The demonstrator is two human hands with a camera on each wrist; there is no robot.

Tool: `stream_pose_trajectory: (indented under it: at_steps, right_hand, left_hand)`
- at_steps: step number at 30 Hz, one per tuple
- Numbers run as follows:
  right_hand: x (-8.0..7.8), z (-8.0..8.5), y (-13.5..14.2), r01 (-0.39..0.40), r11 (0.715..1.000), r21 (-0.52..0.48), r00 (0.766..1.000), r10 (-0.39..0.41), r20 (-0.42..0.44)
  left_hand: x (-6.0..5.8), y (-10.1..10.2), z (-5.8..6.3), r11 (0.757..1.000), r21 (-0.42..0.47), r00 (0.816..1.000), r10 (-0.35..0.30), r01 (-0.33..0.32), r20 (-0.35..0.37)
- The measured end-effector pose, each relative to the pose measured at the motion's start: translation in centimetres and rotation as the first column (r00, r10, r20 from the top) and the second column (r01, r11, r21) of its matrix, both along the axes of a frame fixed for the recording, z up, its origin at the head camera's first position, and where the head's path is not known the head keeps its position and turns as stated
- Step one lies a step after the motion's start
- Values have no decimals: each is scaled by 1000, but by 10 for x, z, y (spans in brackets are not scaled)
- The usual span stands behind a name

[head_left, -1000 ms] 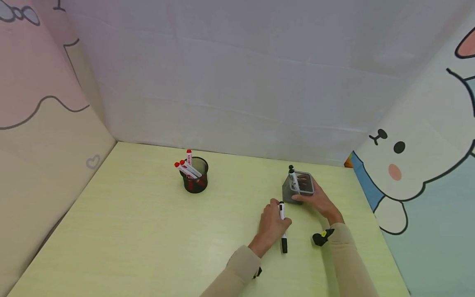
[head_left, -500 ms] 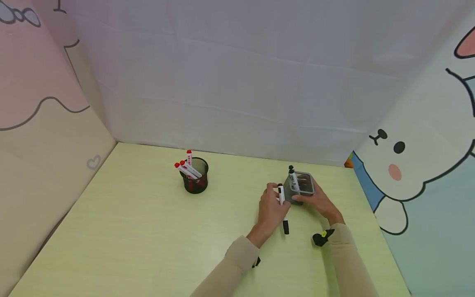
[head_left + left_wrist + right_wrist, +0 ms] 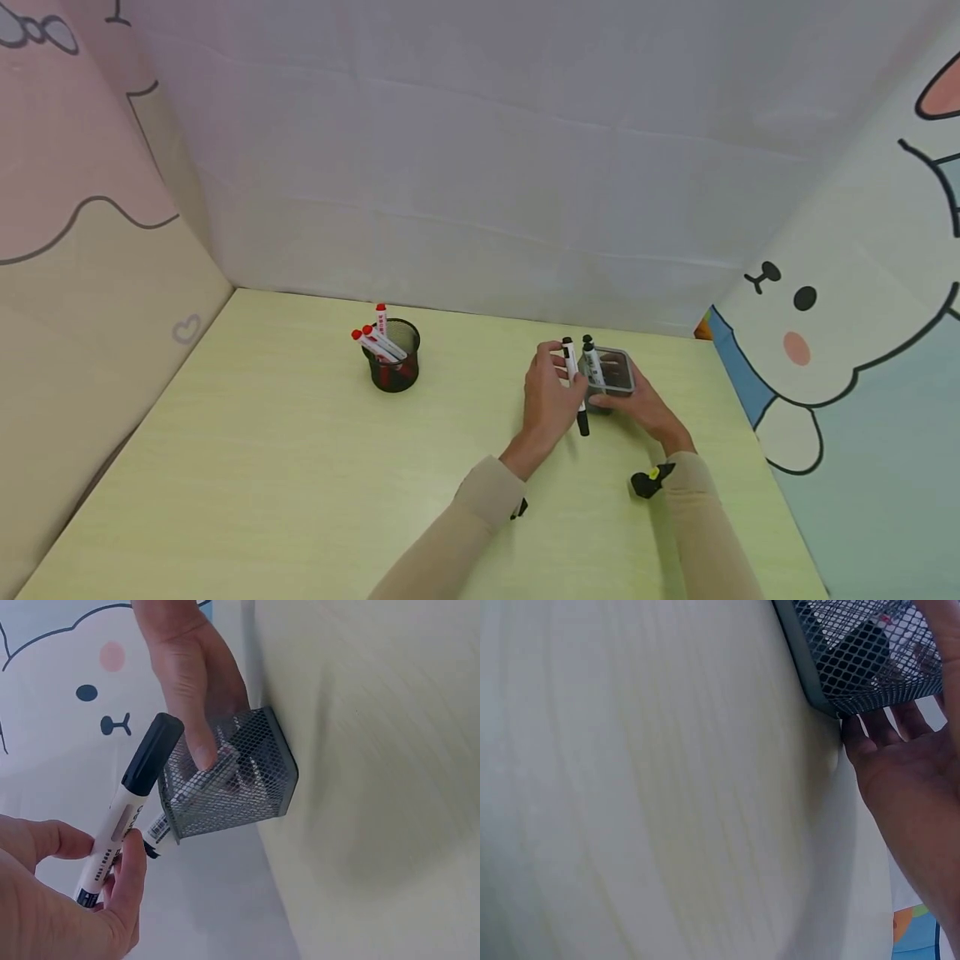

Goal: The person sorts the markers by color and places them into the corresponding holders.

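Note:
My left hand [image 3: 551, 404] pinches a white whiteboard marker [image 3: 129, 811] with black ends between thumb and fingers. The marker is held off the table, just left of a square grey mesh pen holder [image 3: 262, 784]. My right hand [image 3: 647, 406] grips that holder from its right side, thumb along the near wall and fingers on the far side. Black-capped markers [image 3: 593, 364] lean inside the holder, their tops above its rim. In the right wrist view, fingertips [image 3: 881, 729] lie against the lower part of the mesh.
A round black mesh pen holder [image 3: 396, 379] with several red-capped markers [image 3: 384, 342] stands at the back left of the pale yellow table [image 3: 285, 467]. A white sheet [image 3: 450, 167] hangs behind, and printed cartoon panels flank the table.
My left hand has lifted the marker off the table and carried it away from me, up beside the square holder. My right hand and the holder stay in place.

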State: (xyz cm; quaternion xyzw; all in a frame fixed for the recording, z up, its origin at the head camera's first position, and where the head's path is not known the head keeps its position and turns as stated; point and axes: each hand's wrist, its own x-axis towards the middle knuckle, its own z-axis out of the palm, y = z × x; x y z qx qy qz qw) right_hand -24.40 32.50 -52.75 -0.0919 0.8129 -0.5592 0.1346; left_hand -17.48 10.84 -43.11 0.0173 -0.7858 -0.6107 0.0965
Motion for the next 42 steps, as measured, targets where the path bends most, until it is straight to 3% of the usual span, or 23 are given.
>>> stream_pose_trajectory:
  at_steps: [16, 27, 33, 42]
  right_hand:
    - [-1, -1, 4, -26, 1000, -2, 999, 26, -34]
    - [0, 2, 1, -12, 1000, -3, 1000, 12, -12]
    - [-1, 0, 1, -9, 1000, -9, 1000, 9, -29]
    - [1, 1, 0, -11, 1000, -3, 1000, 11, -4]
  left_hand:
    - [-23, 9, 4, 991, 130, 992, 57, -42, -112]
    - [-35, 10, 4, 972, 226, 979, 100, -58, -179]
    - [-38, 14, -1, 976, 216, 977, 86, -43, -194]
    - [-40, 17, -8, 991, 131, 979, 3, 24, -203]
